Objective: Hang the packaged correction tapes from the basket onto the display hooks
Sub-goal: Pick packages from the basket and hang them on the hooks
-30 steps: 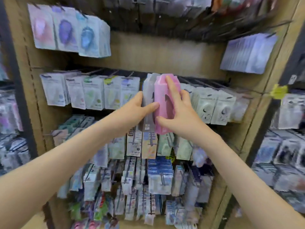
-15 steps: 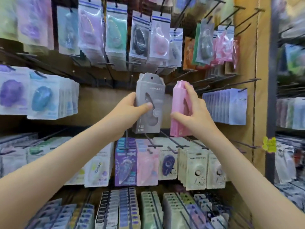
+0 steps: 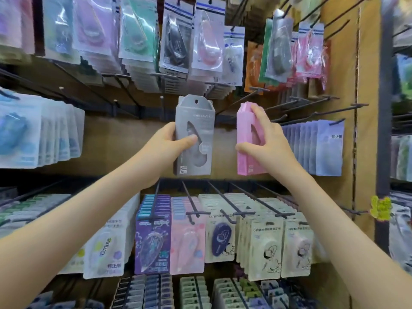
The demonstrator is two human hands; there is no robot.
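My left hand (image 3: 166,150) grips a grey boxed correction tape (image 3: 196,121) upright, its front toward me and its hang hole at the top. Bare black display hooks (image 3: 240,101) jut from the wooden back panel just behind and above it. My right hand (image 3: 266,139) holds a pink boxed correction tape (image 3: 244,152), turned edge-on, a little to the right of the grey one. The two packs are apart. The basket is out of view.
Packaged correction tapes fill the racks: clear blister packs (image 3: 178,39) above, pale blue packs (image 3: 327,148) at right, blue ones (image 3: 33,132) at left, Campus packs (image 3: 265,246) below. A wooden side post (image 3: 365,108) bounds the bay on the right.
Both hands rose with the packs from the middle rows up to the row of bare hooks. The grey and pink packs, first held together, now sit apart.
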